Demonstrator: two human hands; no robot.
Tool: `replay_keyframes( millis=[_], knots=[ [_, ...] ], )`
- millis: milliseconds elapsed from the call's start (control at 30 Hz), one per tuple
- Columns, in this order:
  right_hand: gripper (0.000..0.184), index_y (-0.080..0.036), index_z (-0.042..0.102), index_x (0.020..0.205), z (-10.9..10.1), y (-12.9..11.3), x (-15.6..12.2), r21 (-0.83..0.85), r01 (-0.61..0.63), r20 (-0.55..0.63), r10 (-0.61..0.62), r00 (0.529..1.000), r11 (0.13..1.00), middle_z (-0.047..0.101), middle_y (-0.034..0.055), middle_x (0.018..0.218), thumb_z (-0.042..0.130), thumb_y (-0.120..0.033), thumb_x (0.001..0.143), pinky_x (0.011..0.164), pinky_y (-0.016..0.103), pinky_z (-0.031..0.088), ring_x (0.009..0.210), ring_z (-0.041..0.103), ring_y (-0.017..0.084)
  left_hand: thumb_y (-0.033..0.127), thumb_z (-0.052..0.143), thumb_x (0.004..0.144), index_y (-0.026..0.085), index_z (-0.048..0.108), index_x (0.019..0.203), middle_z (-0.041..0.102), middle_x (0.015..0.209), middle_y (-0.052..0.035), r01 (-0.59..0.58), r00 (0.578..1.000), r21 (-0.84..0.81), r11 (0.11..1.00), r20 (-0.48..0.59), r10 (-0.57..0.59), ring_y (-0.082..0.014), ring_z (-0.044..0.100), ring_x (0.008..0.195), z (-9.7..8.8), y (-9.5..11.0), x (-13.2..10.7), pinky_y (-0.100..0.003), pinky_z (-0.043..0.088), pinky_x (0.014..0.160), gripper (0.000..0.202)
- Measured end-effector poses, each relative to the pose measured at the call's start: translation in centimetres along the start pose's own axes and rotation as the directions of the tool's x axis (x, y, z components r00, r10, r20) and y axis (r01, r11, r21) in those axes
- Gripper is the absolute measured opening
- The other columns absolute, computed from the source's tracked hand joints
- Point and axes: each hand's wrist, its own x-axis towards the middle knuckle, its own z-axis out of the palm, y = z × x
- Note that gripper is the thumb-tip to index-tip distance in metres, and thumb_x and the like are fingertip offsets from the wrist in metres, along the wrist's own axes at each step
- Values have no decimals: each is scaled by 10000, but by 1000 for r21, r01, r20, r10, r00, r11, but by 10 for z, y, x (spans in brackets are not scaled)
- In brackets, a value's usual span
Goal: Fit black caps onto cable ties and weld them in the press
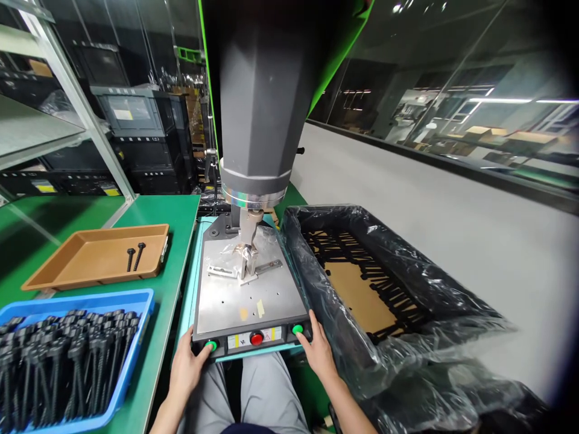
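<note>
A press machine stands before me with a steel base plate (253,295) and a grey head (260,108) lowered onto a fixture (246,256). My left hand (186,367) grips the front left corner, its thumb on the left green button (210,346). My right hand (319,352) rests at the front right corner, thumb beside the right green button (297,329). A red button (257,338) sits between them. The fingers of both hands curl under the panel's edge.
A blue tray (131,361) full of black pin-like parts sits at my left. Behind it a brown tray (94,256) holds two black pins (134,256). To my right a plastic-lined bin (407,283) holds rows of black parts on cardboard. Shelving and black crates stand behind.
</note>
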Motion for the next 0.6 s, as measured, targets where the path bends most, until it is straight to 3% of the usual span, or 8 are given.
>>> replay_keyframes(
  millis=[200,433,600],
  knots=[
    [685,-233,217,1476,3,-3,1,13,-28,-57,28,998,1000,416,128,1393,458,-433,866,1039,434,380,1292,417,299,526,626,674,188,515,1266,642,1149,-128,-15,999,86,996,35,12,-339,639,967,-3,1,1,-444,491,809,691],
    [716,-217,147,1495,-1,-8,0,18,-62,29,62,998,998,341,131,1443,435,-436,878,1059,424,350,1329,368,285,548,589,695,176,464,1306,607,1207,-125,-25,997,129,991,75,15,-319,619,1020,-5,2,0,-424,484,841,726],
    [745,-213,127,1501,-1,-10,-1,4,-92,20,91,996,996,313,147,1468,454,-448,874,1068,434,337,1351,338,293,546,591,697,173,432,1333,575,1252,-135,-48,997,99,994,69,41,-324,601,1070,-3,0,-1,-439,477,881,754]
  ],
)
